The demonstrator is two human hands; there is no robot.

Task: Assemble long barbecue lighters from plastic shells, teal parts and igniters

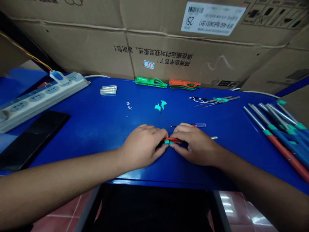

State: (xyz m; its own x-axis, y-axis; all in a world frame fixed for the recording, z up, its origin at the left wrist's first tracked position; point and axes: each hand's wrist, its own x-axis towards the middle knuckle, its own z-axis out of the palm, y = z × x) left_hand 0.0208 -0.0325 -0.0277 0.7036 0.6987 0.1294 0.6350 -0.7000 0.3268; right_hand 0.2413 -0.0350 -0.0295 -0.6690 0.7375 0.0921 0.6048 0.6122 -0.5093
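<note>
My left hand point(146, 145) and my right hand point(195, 141) meet near the table's front edge, both closed on an orange lighter casing point(172, 139). Thumbs press from below and fingers from above. A teal piece point(167, 142) and some dark parts show in the casing; its ends are hidden by my hands. Just behind my right hand lies a screwdriver point(200, 125) with a clear purplish handle. The end of a metal tube point(214, 138) sticks out beside that hand. Two teal triggers point(160, 106) lie beyond my hands.
Green point(151, 82) and orange casing shells point(184, 84) lie against a large cardboard box point(96, 51). Clear fuel tanks point(108, 90), tiny parts point(128, 105) and wired rods point(220, 99) are on the blue table. Long lighters point(282, 145) lie right; a power strip point(45, 96) and black phone point(36, 138) left.
</note>
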